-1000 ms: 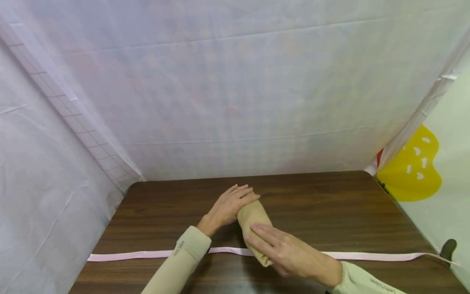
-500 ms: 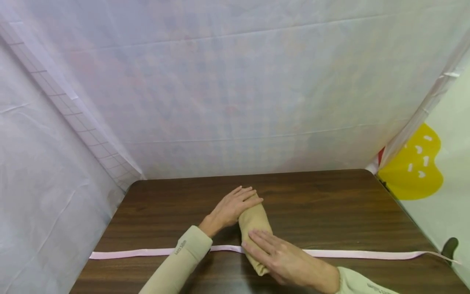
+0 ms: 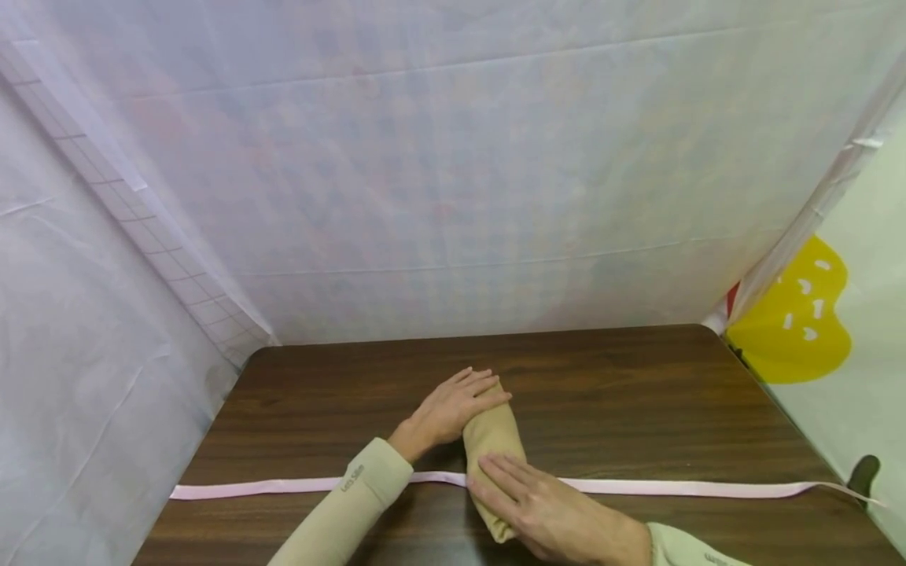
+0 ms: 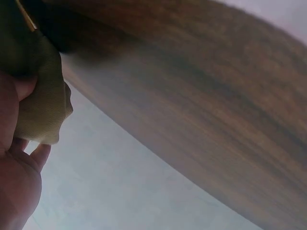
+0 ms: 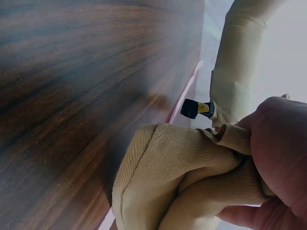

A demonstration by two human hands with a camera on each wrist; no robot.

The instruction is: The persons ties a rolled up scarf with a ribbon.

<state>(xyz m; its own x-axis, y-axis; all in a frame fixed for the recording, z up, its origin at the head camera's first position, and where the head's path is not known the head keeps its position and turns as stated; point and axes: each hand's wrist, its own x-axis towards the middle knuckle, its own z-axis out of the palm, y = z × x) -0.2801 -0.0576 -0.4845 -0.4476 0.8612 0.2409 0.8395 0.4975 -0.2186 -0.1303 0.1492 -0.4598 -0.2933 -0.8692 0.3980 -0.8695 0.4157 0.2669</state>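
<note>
A tan cloth roll (image 3: 493,433) stretches between my two hands above the dark wooden table, its near end tilted toward me. My left hand (image 3: 447,410) grips the far end, its fingers lying across the top; in the left wrist view the thumb and fingertips (image 4: 41,154) show around the fabric. My right hand (image 3: 541,507) holds the near part, fingers over the top. Loose folds of the ribbed cloth (image 5: 163,167) show at the near end in the right wrist view, with the right thumb (image 5: 242,215) against them.
A pale pink ribbon (image 3: 679,490) runs across the dark wooden table (image 3: 637,409), passing beneath the roll and arms. White sheeting (image 3: 453,173) hangs behind and at the left. A yellow shape (image 3: 796,314) is on the right wall. Beige sleeves (image 3: 354,495) cover both forearms.
The cloth roll and both hands have shifted slightly toward me. The right hand has also slid a little left, and the roll now points more nearly straight at me. Both hands keep their hold.
</note>
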